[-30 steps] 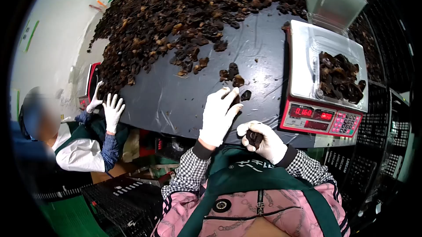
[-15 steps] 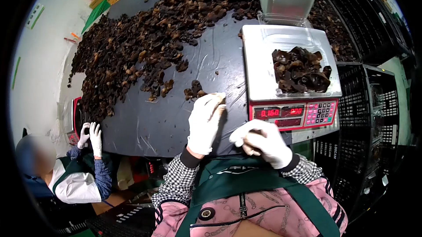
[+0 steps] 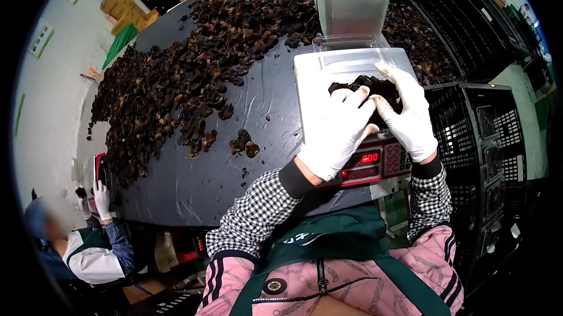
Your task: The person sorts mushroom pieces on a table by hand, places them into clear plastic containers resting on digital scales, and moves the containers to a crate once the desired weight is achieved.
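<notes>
Dark brown wood ear mushrooms (image 3: 384,88) lie in a clear plastic tray (image 3: 346,68) on a scale (image 3: 309,81) with a red front and a lit display. My left hand (image 3: 335,134), in a white glove, reaches over the tray from the left with its fingers curled on the mushrooms. From the right, my right hand (image 3: 410,118), also gloved, closes round the other side of the pile, its thumb near the left fingertips. The two hands cover much of the tray and part of the display.
A large heap of mushrooms (image 3: 176,81) spreads over the dark table (image 3: 270,99), with a few loose pieces (image 3: 243,143) nearer me. Stacked clear trays (image 3: 355,5) stand behind the scale. Black crates (image 3: 463,134) line the right side. A co-worker (image 3: 97,251) is at the far left.
Both hands have moved from the table's front edge onto the tray on the scale, the left one going right. The view has shifted. The co-worker's hands have moved slightly.
</notes>
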A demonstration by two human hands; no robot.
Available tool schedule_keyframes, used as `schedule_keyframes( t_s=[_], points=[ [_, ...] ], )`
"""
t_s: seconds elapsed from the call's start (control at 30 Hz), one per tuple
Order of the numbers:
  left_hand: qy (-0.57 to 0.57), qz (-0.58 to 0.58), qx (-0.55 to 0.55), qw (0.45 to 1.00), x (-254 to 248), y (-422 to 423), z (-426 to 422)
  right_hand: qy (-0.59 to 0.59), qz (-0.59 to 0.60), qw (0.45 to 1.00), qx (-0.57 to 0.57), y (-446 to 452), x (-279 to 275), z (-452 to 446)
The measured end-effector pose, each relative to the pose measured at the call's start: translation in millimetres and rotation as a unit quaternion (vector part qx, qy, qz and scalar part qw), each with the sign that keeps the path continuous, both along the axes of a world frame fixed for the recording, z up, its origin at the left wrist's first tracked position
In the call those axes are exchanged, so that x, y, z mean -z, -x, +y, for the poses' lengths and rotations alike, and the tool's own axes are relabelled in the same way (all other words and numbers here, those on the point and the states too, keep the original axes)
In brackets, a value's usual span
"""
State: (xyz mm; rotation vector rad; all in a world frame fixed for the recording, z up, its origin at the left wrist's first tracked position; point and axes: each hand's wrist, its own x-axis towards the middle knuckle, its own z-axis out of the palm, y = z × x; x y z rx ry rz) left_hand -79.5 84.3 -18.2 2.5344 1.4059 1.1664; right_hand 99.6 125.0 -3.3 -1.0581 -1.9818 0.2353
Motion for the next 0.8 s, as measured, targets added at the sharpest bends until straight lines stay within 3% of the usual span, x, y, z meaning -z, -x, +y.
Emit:
schedule_keyframes(
  t_s=[0.07, 0.13, 0.23, 0.3, 0.37, 0.43, 0.57, 0.8],
  points=[
    [0.026, -0.077, 0.036, 0.996, -2, 7, -1, 0.012, -0.014, 1.000, -0.001, -6, 3, 2],
    [0.045, -0.171, 0.058, 0.983, -1, 18, 1, 0.080, 0.081, 0.993, -0.013, -11, 2, 1],
    [-0.028, -0.151, -0.016, 0.988, -2, 44, 16, 0.098, 0.177, 0.979, -0.016, -17, -3, -3],
    [0.016, -0.205, -0.057, 0.977, 0, 59, 24, 0.085, 0.196, 0.977, 0.026, -27, -2, -5],
    [0.191, -0.346, -0.079, 0.915, -9, 67, 26, 0.079, 0.211, 0.973, 0.052, -40, 2, -6],
    [0.110, -0.248, -0.099, 0.957, 8, 87, 49, 0.078, 0.212, 0.972, 0.067, -53, 11, -10],
    [0.142, -0.206, -0.115, 0.961, 25, 97, 90, 0.163, 0.280, 0.942, 0.089, -60, 15, -26],
    [0.226, -0.150, -0.175, 0.946, 37, 75, 150, 0.170, 0.257, 0.945, 0.108, -72, 39, -42]
  ],
)
